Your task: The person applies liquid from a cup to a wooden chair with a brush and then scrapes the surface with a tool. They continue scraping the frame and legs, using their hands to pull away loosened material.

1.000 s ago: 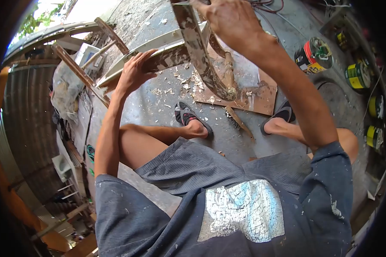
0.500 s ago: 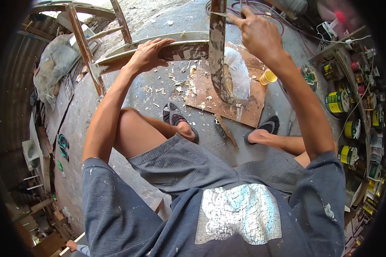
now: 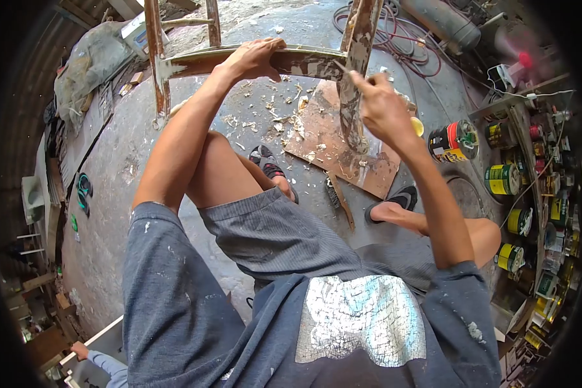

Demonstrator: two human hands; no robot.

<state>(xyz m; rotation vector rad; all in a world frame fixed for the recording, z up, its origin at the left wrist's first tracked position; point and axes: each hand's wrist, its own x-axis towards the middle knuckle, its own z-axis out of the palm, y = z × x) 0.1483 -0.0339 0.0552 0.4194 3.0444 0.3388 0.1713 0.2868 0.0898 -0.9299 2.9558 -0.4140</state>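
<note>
Wooden chair frame (image 3: pixel 291 61) tipped over on the concrete floor (image 3: pixel 129 168), old paint half stripped off. One leg (image 3: pixel 354 77) runs down onto a brown board (image 3: pixel 343 152) lying flat on the floor

Right hand (image 3: pixel 381 107) clenched around a thin scraper (image 3: pixel 344 68), blade tip touching the leg near its upper part. Left hand (image 3: pixel 255 58) wrapped over the horizontal rail (image 3: pixel 239 61) of the frame, fingers curled on top, grasping it

Paint flakes (image 3: pixel 281 119) scattered on the floor and on the board's near-left edge, just under the rail. Wire brush (image 3: pixel 338 197) lies on the floor touching the board's near edge, between the two feet. Left sandal (image 3: pixel 265 161) beside the board, right sandal (image 3: pixel 401 197) at the board's right corner

Yellow cup (image 3: pixel 418 126) just right of the leg. Red-black can (image 3: pixel 452 141) near it, more paint tins (image 3: pixel 504 181) along the right wall. Hoses (image 3: pixel 401 39) coiled on the floor behind the frame. Another person's hand (image 3: pixel 79 350) shows at bottom left, well apart
</note>
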